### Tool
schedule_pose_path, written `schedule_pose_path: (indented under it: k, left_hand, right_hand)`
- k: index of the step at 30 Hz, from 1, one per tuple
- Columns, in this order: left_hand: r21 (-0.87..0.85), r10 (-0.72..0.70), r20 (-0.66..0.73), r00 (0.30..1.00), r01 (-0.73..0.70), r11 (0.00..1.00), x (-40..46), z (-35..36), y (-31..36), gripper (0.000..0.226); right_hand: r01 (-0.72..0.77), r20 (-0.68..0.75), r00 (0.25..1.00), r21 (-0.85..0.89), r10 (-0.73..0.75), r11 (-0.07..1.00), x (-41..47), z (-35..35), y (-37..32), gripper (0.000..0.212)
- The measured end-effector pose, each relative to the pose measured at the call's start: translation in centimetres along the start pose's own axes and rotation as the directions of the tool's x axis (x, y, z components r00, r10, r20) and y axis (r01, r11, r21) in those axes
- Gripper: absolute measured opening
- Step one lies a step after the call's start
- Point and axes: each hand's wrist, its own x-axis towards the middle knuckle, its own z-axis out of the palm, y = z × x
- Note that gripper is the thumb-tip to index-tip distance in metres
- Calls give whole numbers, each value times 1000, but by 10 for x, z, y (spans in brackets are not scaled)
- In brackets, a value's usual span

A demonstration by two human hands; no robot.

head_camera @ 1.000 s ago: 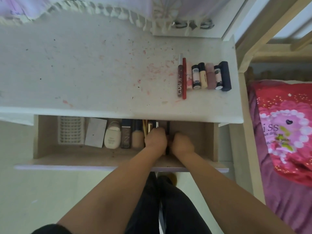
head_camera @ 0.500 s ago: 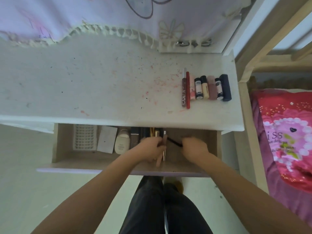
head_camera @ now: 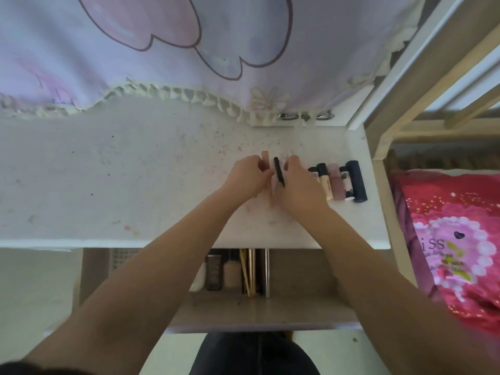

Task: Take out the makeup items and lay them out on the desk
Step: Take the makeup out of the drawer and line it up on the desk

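Both hands over the white desk (head_camera: 135,171), left hand (head_camera: 247,175) pinching a pale pink stick (head_camera: 265,161), right hand (head_camera: 300,182) pinching a black makeup pencil (head_camera: 278,175), just beside the row of makeup tubes (head_camera: 338,182), open drawer (head_camera: 297,274) below holding more makeup.

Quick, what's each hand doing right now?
Left hand: holds a pinkish stick.
Right hand: holds a black pencil.

Slim black pencil (head_camera: 279,172) lies lengthwise between both hands; tubes (head_camera: 338,182) stand aligned just right of them.
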Motion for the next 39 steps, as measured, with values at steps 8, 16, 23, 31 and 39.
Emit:
schedule_pose_path:
  k: [8, 16, 23, 31, 39]
  left_hand:
    - [-19, 0, 30, 1000, 0, 1000, 14, 26, 5, 29]
    - [-173, 116, 7, 993, -113, 979, -79, 32, -32, 6]
    - [150, -205, 159, 966, 181, 972, -147, 115, -114, 20]
    - [544, -128, 12, 992, 101, 833, -108, 142, -116, 26]
    - [606, -172, 117, 978, 66, 793, -101, 159, -106, 24]
  right_hand:
    - [67, -98, 988, -402, -115, 913, 3, 5, 12, 24]
    - [309, 47, 950, -17, -308, 951, -81, 4, 42, 9]
    - [-7, 531, 844, -123, 72, 992, -113, 103, 88, 27]
    - [-153, 443, 877, -110, 186, 982, -96, 155, 70, 29]
    - [-150, 379, 896, -229, 230, 962, -95, 142, 99, 24]
